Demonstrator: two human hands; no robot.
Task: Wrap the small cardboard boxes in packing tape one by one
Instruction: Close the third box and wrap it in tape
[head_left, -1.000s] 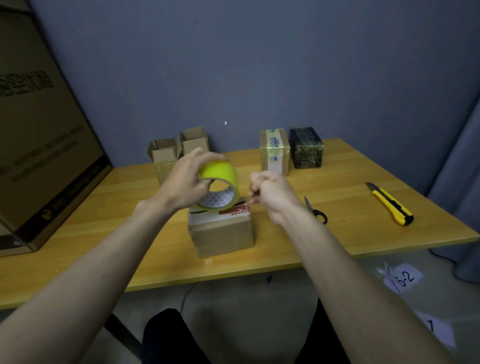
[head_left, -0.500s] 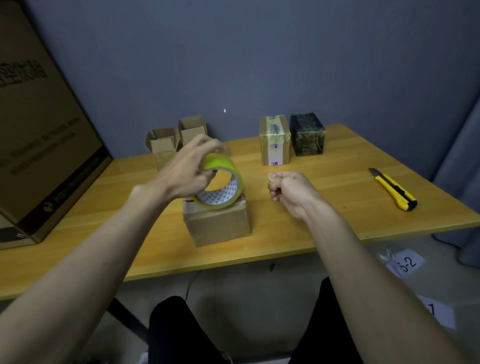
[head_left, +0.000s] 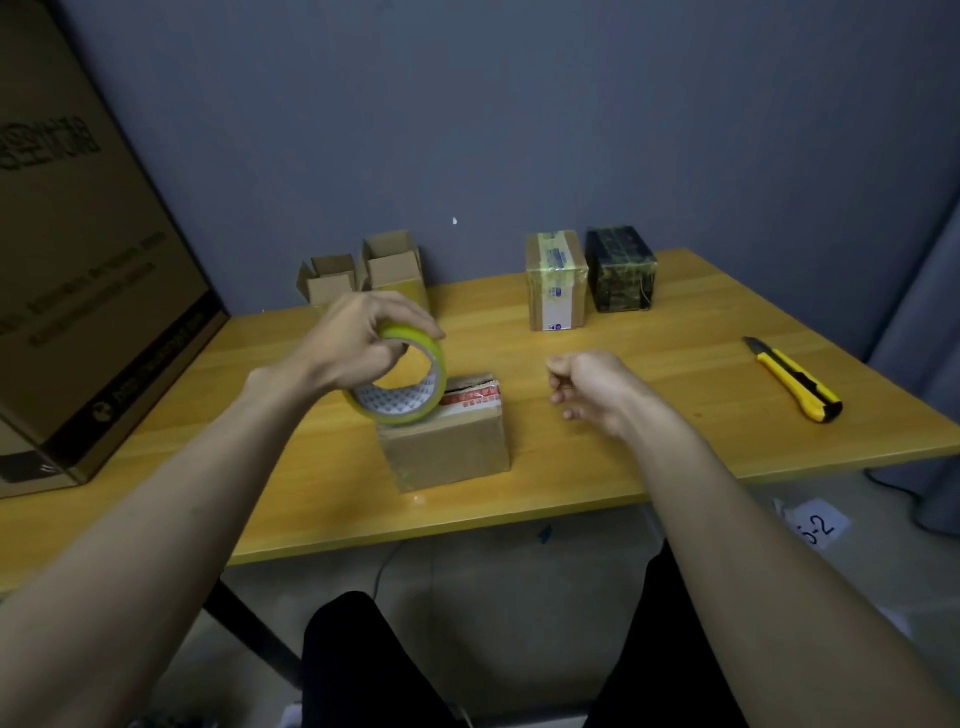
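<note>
Wood table (head_left: 649, 395) | grey-blue wall (head_left: 519, 130) behind | floor – perhaps concrete

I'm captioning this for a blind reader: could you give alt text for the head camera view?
A person's left hand holds a yellow tape roll over a small cardboard box on a wooden table, while the right hand hovers beside it, loosely curled. Behind stand two open boxes and two wrapped ones; a yellow utility knife lies right.

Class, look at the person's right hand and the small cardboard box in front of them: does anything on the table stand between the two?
Nothing visible does. The right hand hovers beside the small cardboard box with only bare table between. The left hand holds the tape roll over the box's top.
</note>
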